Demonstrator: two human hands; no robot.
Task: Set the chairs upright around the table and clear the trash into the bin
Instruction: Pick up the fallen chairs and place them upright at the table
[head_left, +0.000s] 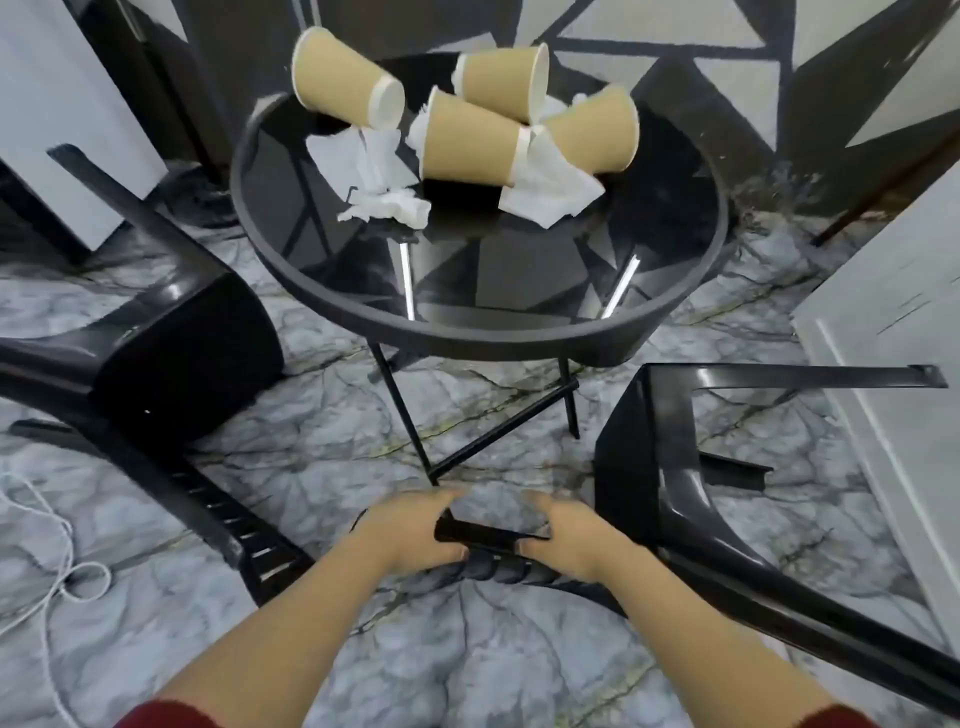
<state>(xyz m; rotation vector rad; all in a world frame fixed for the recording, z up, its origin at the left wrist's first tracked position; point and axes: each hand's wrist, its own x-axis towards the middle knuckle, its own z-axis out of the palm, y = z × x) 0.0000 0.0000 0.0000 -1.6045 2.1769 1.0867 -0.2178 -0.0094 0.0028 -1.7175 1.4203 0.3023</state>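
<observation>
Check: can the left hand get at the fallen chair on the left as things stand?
Probably not yet. The left hand and the right hand both grip a black chair part low in front. The left chair lies on the floor with open floor between, so the way is free once that hand lets go.

**Two chairs down, trash on the table**

A round black glass-topped table (670, 332) stands at centre. On its far half lie four tan paper cups, all tipped on their sides: one far left (343, 78), one far centre (501, 78), one in the middle (470, 140), one to the right (597, 132). Crumpled white napkins (374, 182) lie among and under them. A black chair (171, 358) lies toppled at left; another black chair (670, 467) lies toppled at near right.
</observation>
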